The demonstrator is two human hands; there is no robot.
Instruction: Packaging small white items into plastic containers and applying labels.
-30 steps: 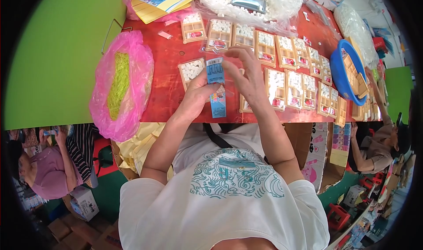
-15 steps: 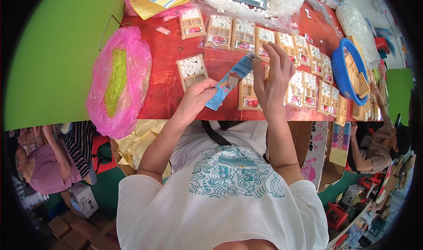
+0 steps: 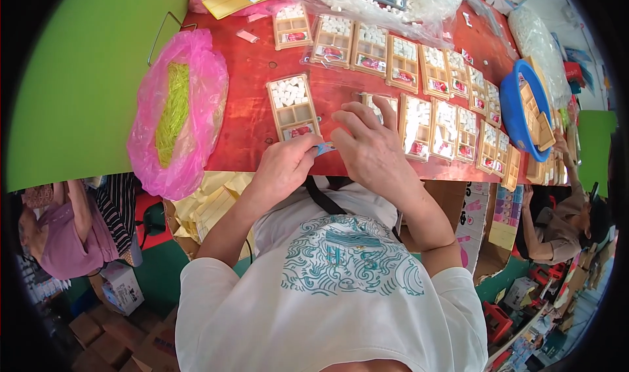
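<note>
My left hand (image 3: 283, 169) and my right hand (image 3: 370, 148) meet at the near edge of a red table (image 3: 249, 97). Together they pinch a small blue card (image 3: 325, 148), of which only a sliver shows between the fingers. Just beyond my left hand lies a wooden compartment tray (image 3: 293, 108) with white pieces in its top section. Under my right hand's fingers sits another such tray (image 3: 379, 103), partly hidden.
Several filled wooden trays (image 3: 452, 120) lie in rows across the table to the right. A pink bag with green strips (image 3: 173, 110) hangs at the left edge. A blue basin (image 3: 517, 113) holds more trays. Bags of white pieces (image 3: 393, 5) are at the back. Another person (image 3: 563, 221) sits to the right.
The long blue card, held up over the table before, has come down to the near edge. It is now nearly hidden between both hands, which have drawn close together.
</note>
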